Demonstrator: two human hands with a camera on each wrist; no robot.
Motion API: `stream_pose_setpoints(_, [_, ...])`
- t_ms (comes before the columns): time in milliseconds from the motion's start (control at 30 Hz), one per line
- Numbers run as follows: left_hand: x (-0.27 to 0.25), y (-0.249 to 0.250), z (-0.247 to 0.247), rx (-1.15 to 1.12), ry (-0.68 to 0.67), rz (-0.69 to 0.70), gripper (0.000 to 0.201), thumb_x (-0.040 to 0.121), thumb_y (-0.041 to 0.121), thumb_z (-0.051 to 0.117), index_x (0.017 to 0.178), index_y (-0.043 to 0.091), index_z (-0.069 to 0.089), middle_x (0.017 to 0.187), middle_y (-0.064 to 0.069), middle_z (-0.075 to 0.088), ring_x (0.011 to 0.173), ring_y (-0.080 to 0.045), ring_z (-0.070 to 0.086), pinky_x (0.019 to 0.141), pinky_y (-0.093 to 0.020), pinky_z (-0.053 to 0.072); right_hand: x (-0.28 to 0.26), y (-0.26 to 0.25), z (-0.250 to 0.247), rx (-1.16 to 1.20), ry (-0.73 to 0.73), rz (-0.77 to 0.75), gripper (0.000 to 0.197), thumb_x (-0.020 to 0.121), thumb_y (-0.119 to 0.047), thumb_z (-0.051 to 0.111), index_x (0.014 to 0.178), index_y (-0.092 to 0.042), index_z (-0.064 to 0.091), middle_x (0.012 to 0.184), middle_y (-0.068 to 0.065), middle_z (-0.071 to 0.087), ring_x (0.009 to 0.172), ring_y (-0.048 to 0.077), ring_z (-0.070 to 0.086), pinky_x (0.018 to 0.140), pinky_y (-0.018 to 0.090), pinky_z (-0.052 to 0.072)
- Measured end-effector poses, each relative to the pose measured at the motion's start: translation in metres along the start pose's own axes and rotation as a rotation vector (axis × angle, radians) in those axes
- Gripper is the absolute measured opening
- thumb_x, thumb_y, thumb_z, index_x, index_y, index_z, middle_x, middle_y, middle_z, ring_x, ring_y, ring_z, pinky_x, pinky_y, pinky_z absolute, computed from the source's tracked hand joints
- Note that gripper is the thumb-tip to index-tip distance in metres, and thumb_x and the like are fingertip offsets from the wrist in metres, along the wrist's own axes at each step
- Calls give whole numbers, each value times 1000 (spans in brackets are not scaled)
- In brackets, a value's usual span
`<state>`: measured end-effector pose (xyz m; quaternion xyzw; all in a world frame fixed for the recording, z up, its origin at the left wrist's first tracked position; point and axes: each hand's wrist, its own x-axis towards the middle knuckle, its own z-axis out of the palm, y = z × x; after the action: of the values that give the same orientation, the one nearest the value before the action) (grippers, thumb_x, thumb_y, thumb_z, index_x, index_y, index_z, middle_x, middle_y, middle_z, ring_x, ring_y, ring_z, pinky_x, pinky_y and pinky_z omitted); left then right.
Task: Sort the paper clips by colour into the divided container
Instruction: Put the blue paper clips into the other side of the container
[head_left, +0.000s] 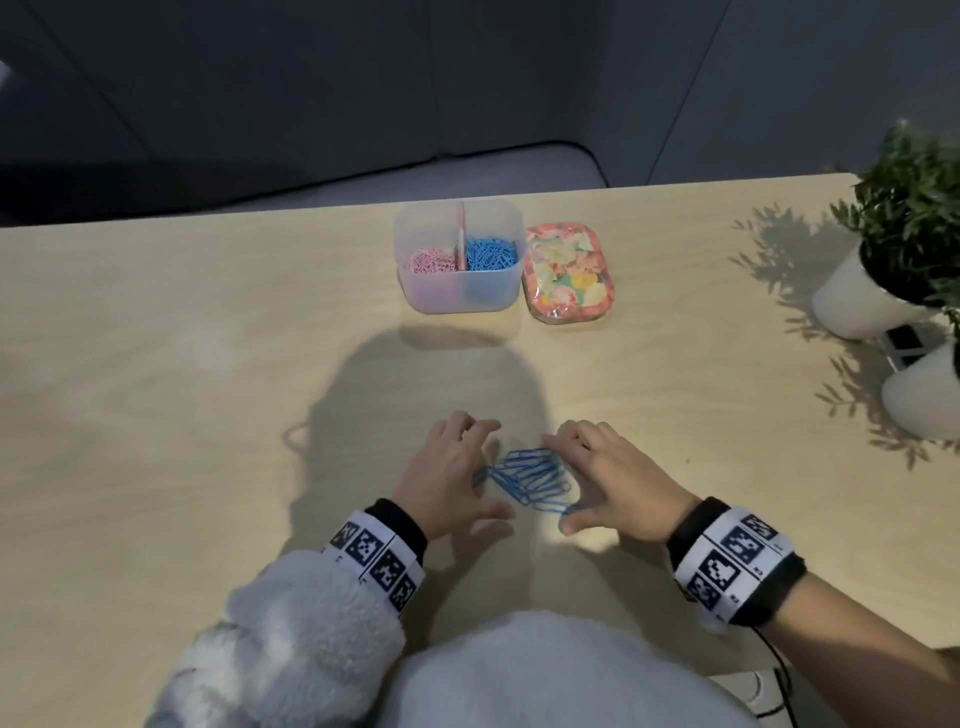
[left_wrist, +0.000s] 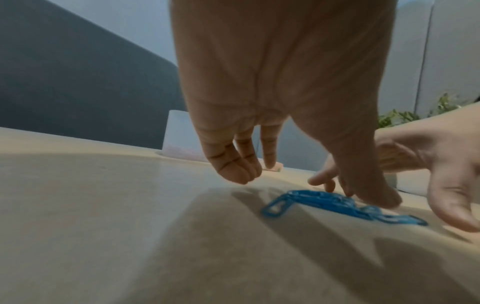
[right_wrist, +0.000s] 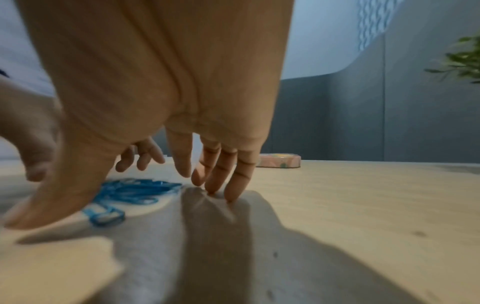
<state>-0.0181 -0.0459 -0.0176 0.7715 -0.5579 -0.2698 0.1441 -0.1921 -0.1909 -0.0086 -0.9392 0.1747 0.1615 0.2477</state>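
A small heap of blue paper clips (head_left: 530, 480) lies flat on the wooden table (head_left: 208, 364) between my two hands. My left hand (head_left: 452, 467) sits at the heap's left side, fingers spread and loosely bent, thumb tip down beside the clips (left_wrist: 335, 202). My right hand (head_left: 608, 475) flanks the heap on the right with fingertips (right_wrist: 231, 195) on the table and its thumb by the nearest clip (right_wrist: 106, 216). Neither hand holds a clip. Farther back stands the translucent divided container (head_left: 460, 296), pink clips (head_left: 431, 260) in its left half, blue clips (head_left: 491, 253) in its right.
A floral tin lid (head_left: 569, 273) lies flat just right of the container. Two white pots with green plants (head_left: 904, 218) stand at the table's right edge. The table's far edge runs just behind the container.
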Motion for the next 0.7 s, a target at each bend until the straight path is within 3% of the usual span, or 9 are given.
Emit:
stream_pose_setpoints(33, [1, 2, 2, 34, -40, 1, 87, 57, 49, 79, 129, 16, 42, 117, -6, 44, 105, -23, 42, 94, -35, 40, 1, 0, 1, -27, 4, -9, 91, 62, -49, 77, 138, -21, 35, 123, 1, 41, 111, 19, 37, 95, 29, 35])
stream_pose_setpoints(133, [9, 8, 5, 44, -64, 13, 60, 66, 37, 76, 116, 13, 51, 113, -8, 48, 101, -25, 45, 87, -36, 42, 13, -8, 4, -23, 50, -28, 81, 65, -44, 77, 135, -23, 42, 123, 3, 43, 114, 20, 39, 94, 29, 36])
stream_pose_setpoints(333, [17, 9, 4, 9, -33, 25, 24, 81, 19, 64, 101, 6, 63, 101, -14, 60, 94, -30, 55, 78, -35, 41, 26, -20, 6, 118, 142, 3, 31, 80, -22, 65, 110, -15, 66, 104, 8, 56, 104, 23, 50, 84, 37, 45])
stream_pose_setpoints(600, [14, -2, 4, 69, -10, 44, 16, 87, 16, 55, 97, 5, 61, 101, -13, 59, 94, -28, 51, 79, -35, 39, 25, -24, 13, 45, 143, 121, 16, 90, -18, 52, 100, -8, 60, 105, 8, 56, 104, 22, 48, 83, 34, 43])
stream_pose_setpoints(700, [13, -4, 3, 125, -10, 61, 16, 90, 16, 51, 97, 6, 61, 102, -13, 58, 93, -29, 52, 79, -38, 43, 24, -19, 16, 16, 201, 97, 10, 88, -10, 52, 94, -5, 59, 99, 12, 56, 99, 27, 50, 74, 37, 43])
